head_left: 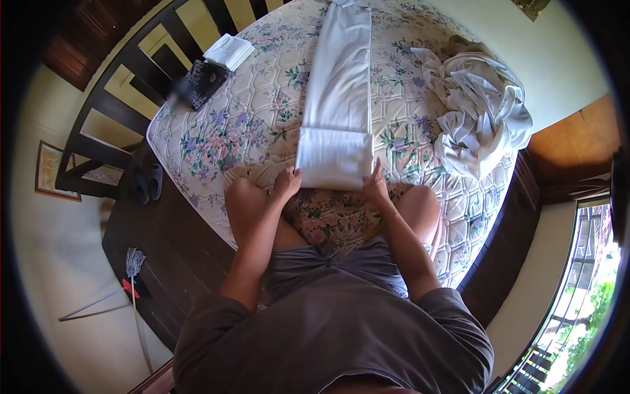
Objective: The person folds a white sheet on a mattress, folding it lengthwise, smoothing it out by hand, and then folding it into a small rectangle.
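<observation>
A long strip of folded white cloth (pixel 338 79), which looks like a bed sheet, runs away from me down the middle of the mattress (pixel 262 98). Its near end is turned over into a flat, rectangular panel. At the panel's near left corner, my left hand (pixel 287 182) is closed on the edge. My right hand (pixel 376 184) pinches the near right corner, its index finger stretched along the side. The fingertips under the cloth are hidden.
Crumpled white and beige cloth (pixel 482 108) lies to the right. At the upper left are a folded white stack (pixel 229 51) and a black printed item (pixel 202 83) by the dark headboard slats (pixel 118 111). A mop (pixel 135 261) and slippers (pixel 155 182) are on the left.
</observation>
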Demonstrator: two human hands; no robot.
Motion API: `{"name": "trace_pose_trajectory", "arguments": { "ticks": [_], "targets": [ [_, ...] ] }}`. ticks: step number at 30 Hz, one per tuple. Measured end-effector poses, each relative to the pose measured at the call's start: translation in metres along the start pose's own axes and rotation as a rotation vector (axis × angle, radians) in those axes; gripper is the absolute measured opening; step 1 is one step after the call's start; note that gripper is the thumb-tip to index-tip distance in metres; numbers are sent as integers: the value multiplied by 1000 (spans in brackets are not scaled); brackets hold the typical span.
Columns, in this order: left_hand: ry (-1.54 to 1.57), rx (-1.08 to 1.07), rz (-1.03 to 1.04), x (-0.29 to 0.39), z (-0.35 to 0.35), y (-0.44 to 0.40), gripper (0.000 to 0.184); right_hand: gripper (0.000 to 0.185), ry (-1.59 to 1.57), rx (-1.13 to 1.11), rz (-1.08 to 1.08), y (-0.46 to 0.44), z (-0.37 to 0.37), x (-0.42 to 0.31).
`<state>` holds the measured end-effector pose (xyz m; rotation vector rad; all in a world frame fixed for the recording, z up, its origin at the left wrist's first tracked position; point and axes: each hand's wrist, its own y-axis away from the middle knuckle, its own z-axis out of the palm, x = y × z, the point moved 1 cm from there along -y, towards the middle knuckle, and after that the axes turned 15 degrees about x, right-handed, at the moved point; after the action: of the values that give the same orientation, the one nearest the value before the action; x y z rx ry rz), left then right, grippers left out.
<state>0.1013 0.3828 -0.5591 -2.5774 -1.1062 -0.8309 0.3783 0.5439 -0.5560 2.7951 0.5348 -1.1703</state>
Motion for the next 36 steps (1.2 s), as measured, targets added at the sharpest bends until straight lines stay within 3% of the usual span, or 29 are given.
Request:
{"name": "trace_pose_trajectory", "arguments": {
  "ticks": [4,7,8,10,13,15,18,22,25,27,28,31,32,34,36],
  "targets": [
    [-98,-178,-4,1,-19,34,52,97,72,-254,83,28,-18,-6],
    [-179,-297,141,3,-30,56,55,103,223,-493,-6,43,1,32],
    [-274,-329,59,8,-30,65,66,105,243,-521,4,48,-4,25],
    [-412,-315,83,21,-39,80,74,109,195,-417,143,58,-25,-4],
    [-476,-205,75,40,-39,81,84,107,402,-249,136,59,-59,-66],
    [-425,-72,134,63,-60,79,84,94,388,-133,-30,51,-64,-86],
    [-314,134,458,45,-31,50,78,83,343,-102,-278,30,-46,-102],
    [-248,295,684,45,0,-15,66,70,231,-34,-517,-15,33,-112],
    [-175,477,711,19,36,-86,66,69,176,-9,-539,-68,100,-113],
    [25,274,323,7,23,-125,69,75,321,-109,-570,-91,84,-122],
    [-302,520,327,-4,14,-132,73,78,390,-160,-582,-105,78,-125],
    [-387,567,430,-11,-22,-133,73,95,268,148,-462,-145,71,-40],
    [-391,586,416,-18,-16,-136,72,95,488,113,-386,-155,43,-44],
    [-394,626,384,-29,2,-144,71,96,573,189,-123,-170,25,-40],
    [-360,628,378,-32,7,-149,72,94,643,259,-153,-181,37,-45]
  ]
}}
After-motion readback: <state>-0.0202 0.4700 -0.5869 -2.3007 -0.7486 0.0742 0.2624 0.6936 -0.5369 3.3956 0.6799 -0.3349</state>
